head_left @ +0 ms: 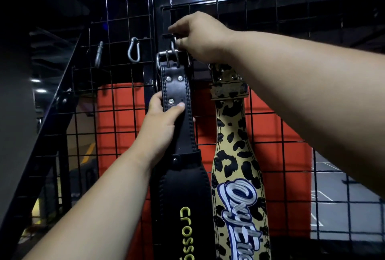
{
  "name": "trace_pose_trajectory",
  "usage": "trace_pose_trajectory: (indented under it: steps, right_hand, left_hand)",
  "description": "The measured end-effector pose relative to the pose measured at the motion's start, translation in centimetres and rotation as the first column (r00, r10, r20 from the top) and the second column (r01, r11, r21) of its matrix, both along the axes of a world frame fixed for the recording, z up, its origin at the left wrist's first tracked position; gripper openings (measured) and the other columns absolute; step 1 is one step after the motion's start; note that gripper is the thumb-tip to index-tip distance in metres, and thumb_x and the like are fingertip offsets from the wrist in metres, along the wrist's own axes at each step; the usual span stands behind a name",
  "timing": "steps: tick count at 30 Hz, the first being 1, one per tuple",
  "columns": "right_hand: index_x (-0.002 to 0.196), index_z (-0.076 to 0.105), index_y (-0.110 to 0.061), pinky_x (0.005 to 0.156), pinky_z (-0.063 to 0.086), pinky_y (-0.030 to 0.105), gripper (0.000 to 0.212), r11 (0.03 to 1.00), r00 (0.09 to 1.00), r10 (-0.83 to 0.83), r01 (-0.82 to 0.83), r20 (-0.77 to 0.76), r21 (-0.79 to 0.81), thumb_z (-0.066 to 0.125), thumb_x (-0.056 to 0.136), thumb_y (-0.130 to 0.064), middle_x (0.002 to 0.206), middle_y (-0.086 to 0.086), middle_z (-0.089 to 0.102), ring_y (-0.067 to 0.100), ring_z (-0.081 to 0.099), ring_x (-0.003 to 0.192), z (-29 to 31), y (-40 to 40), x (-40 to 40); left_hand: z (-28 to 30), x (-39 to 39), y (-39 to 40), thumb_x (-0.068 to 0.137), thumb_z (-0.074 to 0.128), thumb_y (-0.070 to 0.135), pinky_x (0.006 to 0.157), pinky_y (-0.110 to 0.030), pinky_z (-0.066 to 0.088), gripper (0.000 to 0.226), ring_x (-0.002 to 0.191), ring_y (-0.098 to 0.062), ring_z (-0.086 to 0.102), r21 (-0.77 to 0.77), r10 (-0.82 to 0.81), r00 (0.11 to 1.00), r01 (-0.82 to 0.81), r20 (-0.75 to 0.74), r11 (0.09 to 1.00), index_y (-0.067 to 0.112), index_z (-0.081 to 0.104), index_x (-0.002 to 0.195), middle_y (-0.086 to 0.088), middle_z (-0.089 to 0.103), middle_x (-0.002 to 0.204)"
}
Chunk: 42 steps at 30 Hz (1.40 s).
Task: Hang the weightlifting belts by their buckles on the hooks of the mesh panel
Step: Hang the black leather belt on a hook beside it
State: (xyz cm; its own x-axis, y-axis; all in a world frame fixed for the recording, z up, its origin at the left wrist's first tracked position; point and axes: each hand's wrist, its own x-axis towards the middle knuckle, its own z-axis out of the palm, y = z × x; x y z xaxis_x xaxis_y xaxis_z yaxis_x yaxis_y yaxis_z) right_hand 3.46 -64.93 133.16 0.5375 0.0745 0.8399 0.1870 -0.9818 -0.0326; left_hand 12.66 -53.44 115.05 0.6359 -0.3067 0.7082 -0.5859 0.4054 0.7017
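At frame centre, the black belt (pixel 180 168) hangs vertically against the mesh panel (pixel 260 9). Its steel buckle (pixel 173 59) sits at a hook (pixel 173 44) in the upper centre. The right hand (pixel 200 39) pinches the buckle's top bar. The left hand (pixel 160 126) grips the strap below 3 visible rivets. Yellow lettering near the bottom edge reads "cross", cut off. Just right, the leopard-print belt (pixel 231 155) hangs with white script, not fully legible. 2 carabiners (pixel 133 49) hang at upper left.
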Motion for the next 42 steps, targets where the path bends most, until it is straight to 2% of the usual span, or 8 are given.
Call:
trace_pose_trajectory:
  steps: [7, 11, 15, 21, 25, 31, 37, 42]
  right_hand:
    - [0.142, 0.061, -0.026, 0.111, 0.044, 0.027, 0.039, 0.995, 0.994, -0.067, 0.073, 0.085, -0.068, 0.057, 0.103, -0.028, 0.142, -0.005, 0.064, 0.013, 0.057, 0.133, -2.4, 0.6, 0.2]
    - [0.149, 0.054, -0.027, 0.107, 0.044, 0.030, 0.055, 0.976, 0.974, -0.161, 0.181, 0.159, -0.122, 0.046, 0.095, -0.014, 0.144, -0.002, 0.062, 0.020, 0.054, 0.135, -3.6, 1.3, -1.2]
    - [0.145, 0.058, -0.028, 0.108, 0.046, 0.031, 0.051, 0.985, 0.971, -0.117, 0.140, 0.207, -0.100, 0.049, 0.095, -0.026, 0.140, -0.008, 0.065, 0.015, 0.057, 0.132, -5.9, 2.2, -2.8]
    - [0.136, 0.065, -0.027, 0.101, 0.050, 0.034, 0.044, 0.978, 0.972, -0.048, 0.092, 0.230, -0.185, 0.051, 0.095, -0.035, 0.129, -0.008, 0.069, 0.014, 0.063, 0.121, -12.4, 3.4, -4.2]
    - [0.132, 0.067, -0.020, 0.096, 0.050, 0.034, 0.042, 0.977, 0.974, 0.022, 0.027, 0.225, -0.212, 0.055, 0.095, -0.036, 0.120, -0.002, 0.068, 0.018, 0.064, 0.112, -16.5, 3.2, -3.2]
    - [0.131, 0.067, -0.013, 0.100, 0.047, 0.031, 0.040, 0.994, 0.955, 0.092, -0.103, 0.283, 0.023, 0.065, 0.093, -0.024, 0.123, 0.004, 0.061, 0.019, 0.059, 0.115, -24.0, 1.7, -2.1]
    - [0.157, 0.038, -0.028, 0.114, 0.041, 0.030, 0.065, 0.914, 0.991, 0.134, -0.119, -0.013, 0.388, 0.062, 0.097, -0.032, 0.147, -0.012, 0.053, 0.008, 0.053, 0.131, -31.1, 1.4, -1.9]
    - [0.152, 0.044, -0.035, 0.098, 0.053, 0.034, 0.053, 0.822, 0.961, 0.267, -0.185, -0.077, 0.538, 0.058, 0.101, -0.028, 0.119, -0.019, 0.072, 0.001, 0.068, 0.106, -33.2, 1.1, -1.7]
  left_hand:
    - [-3.0, -0.6, 1.2, 0.105, 0.062, 0.017, 0.104, -0.055, 0.055, 0.024, 0.114, -0.023, 0.074, 0.118, -0.027, 1.000, 0.026, 0.007, 0.993, 0.024, 0.065, 0.128, 0.000, 0.078, 0.121]
    - [-5.0, -1.3, 1.8, 0.106, 0.060, 0.021, 0.094, -0.044, 0.061, 0.023, 0.112, -0.025, 0.075, 0.102, -0.128, 0.989, 0.135, -0.070, 0.986, 0.020, 0.066, 0.128, -0.005, 0.078, 0.121]
    - [-7.6, -1.0, 2.7, 0.100, 0.069, 0.025, 0.089, -0.041, 0.062, 0.035, 0.109, -0.031, 0.075, 0.120, -0.207, 0.970, 0.222, -0.124, 0.968, 0.009, 0.063, 0.130, -0.015, 0.077, 0.121]
    - [-9.5, -0.8, 3.4, 0.089, 0.066, 0.051, 0.086, -0.037, 0.062, 0.043, 0.095, -0.023, 0.078, 0.142, 0.053, 0.997, -0.044, -0.055, 0.989, 0.013, 0.075, 0.105, -0.007, 0.082, 0.101]
    - [-10.1, -1.1, 3.8, 0.090, 0.070, 0.051, 0.090, -0.032, 0.059, 0.044, 0.103, -0.019, 0.075, 0.146, -0.060, 0.996, 0.069, -0.070, 0.987, 0.015, 0.070, 0.115, -0.005, 0.080, 0.112]
    - [-14.4, -0.8, 4.7, 0.085, 0.085, 0.032, 0.105, -0.048, 0.055, 0.032, 0.113, -0.031, 0.074, 0.191, -0.127, 0.979, 0.157, -0.157, 0.969, 0.019, 0.075, 0.113, -0.012, 0.078, 0.119]
    - [-16.8, -0.5, 5.1, 0.087, 0.078, 0.032, 0.091, -0.034, 0.059, 0.039, 0.105, -0.023, 0.076, 0.163, -0.118, 0.953, 0.168, -0.279, 0.972, 0.014, 0.072, 0.120, -0.009, 0.079, 0.116]
    - [-18.0, -0.7, 4.3, 0.089, 0.070, 0.034, 0.097, -0.038, 0.058, 0.046, 0.113, -0.029, 0.074, 0.156, -0.127, 0.941, 0.183, -0.313, 0.971, 0.009, 0.069, 0.128, -0.011, 0.077, 0.122]
